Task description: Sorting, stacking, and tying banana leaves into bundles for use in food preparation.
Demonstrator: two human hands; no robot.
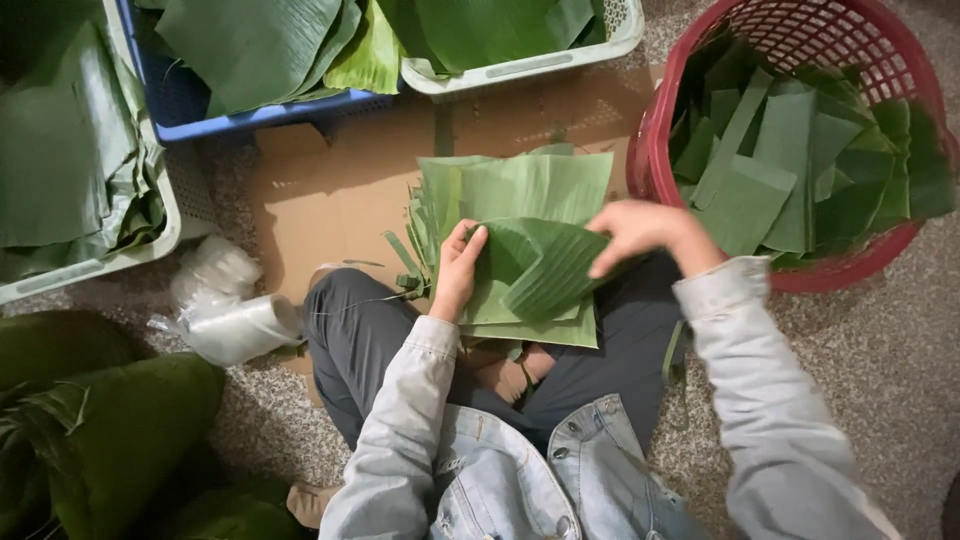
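The banana leaf piece (pixel 540 265) is right in the middle of the shot, on top of a small stack of leaf pieces (pixel 520 195) that sits across the person's lap and spills onto a sheet of cardboard (pixel 330 190) on the floor. It's curled over on itself, so you see the ribbed underside bulging up between both hands.

Left hand (pixel 458 268) is pressed onto the near left edge of the leaf, fingers mostly closed and flat against it, thumb side tucked under as far as I can tell. Right hand (pixel 640 232) has the right end pinched, fingers curled down over the edge and folding it toward the middle. So both hands have hold of the same leaf.

Around it: a red round basket (pixel 650 150) just to the right of the stack, full of cut leaf strips. A blue crate (pixel 260 118) and a white crate (pixel 520 68) at the top, both loaded with big whole leaves, and another white crate (pixel 170 215) of leaves on the far left. A bundle of clear plastic bags (pixel 235 320) lies beside the left knee. Person is sitting cross-legged, grey trousers, pale denim jacket.
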